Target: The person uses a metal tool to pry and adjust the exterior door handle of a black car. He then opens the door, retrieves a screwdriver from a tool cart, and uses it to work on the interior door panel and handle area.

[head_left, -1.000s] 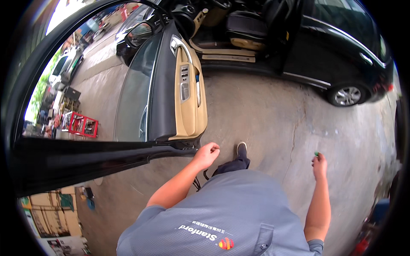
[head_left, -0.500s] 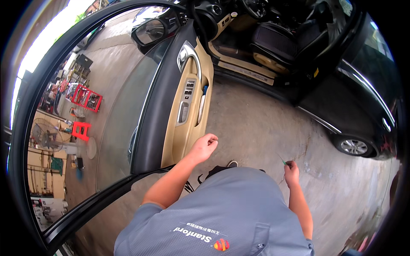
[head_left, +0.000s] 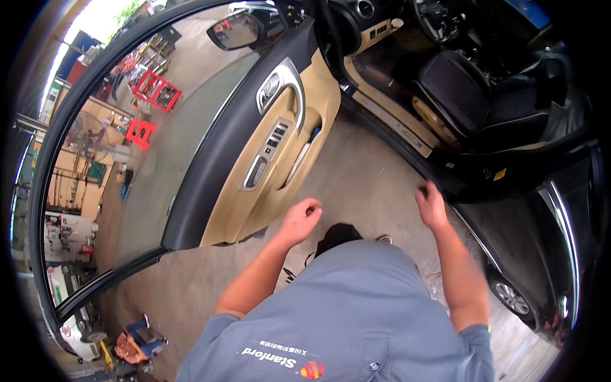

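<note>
My left hand (head_left: 301,221) is at the lower end of the open car door (head_left: 270,169), on its inner side. Its fingers are loosely curled, with a dark hollow between thumb and fingers; what they hold, if anything, is hidden. Over to the right, my right hand (head_left: 431,205) is raised near the car's sill, its fingers closed. A bit of green shows at its fingertips, part of a thin green-handled tool that is now mostly hidden and blurred. The door's beige inner panel carries a window switch panel (head_left: 275,141) and a chrome handle (head_left: 270,89).
Beyond the doorway are a dark front seat (head_left: 455,86), a steering wheel (head_left: 436,19) and a beige sill (head_left: 394,121). The closed rear door (head_left: 509,210) stands to my right. Through the door window show a red tool cart (head_left: 156,91), a red stool (head_left: 140,134) and a fan (head_left: 92,135).
I have turned and moved closer to the doorway. My right hand has risen forward toward the sill, its thin tool now less visible. My left hand remains curled near the door.
</note>
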{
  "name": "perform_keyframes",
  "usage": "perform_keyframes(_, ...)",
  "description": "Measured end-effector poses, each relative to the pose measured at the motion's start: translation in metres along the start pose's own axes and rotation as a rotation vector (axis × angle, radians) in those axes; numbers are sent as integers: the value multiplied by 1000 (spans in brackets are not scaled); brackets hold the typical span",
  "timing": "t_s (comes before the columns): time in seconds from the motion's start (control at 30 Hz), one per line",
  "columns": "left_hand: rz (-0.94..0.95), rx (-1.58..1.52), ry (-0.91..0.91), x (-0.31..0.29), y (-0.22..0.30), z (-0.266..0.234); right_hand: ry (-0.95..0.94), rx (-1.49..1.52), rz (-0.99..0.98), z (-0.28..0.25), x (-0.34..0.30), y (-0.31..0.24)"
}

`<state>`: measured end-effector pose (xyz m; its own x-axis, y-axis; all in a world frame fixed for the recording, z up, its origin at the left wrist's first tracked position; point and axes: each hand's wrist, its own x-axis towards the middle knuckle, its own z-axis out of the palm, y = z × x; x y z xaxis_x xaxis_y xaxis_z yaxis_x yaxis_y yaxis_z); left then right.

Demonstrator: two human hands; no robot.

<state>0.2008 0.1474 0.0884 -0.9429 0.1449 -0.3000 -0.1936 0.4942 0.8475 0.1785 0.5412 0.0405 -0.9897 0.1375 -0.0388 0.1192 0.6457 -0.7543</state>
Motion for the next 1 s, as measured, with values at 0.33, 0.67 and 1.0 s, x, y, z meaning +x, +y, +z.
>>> perform_keyframes(0.33,-65,-265,258,129,48,-46,-190,118,-528,115,240,-226)
perform_keyframes(0.67,-186,-704,572,279,66,-115,-180,401,-539,248,292,-252)
perform_keyframes(1.0,-311,-587,685,301,67,-124,-126,580,-633,268,296,-242)
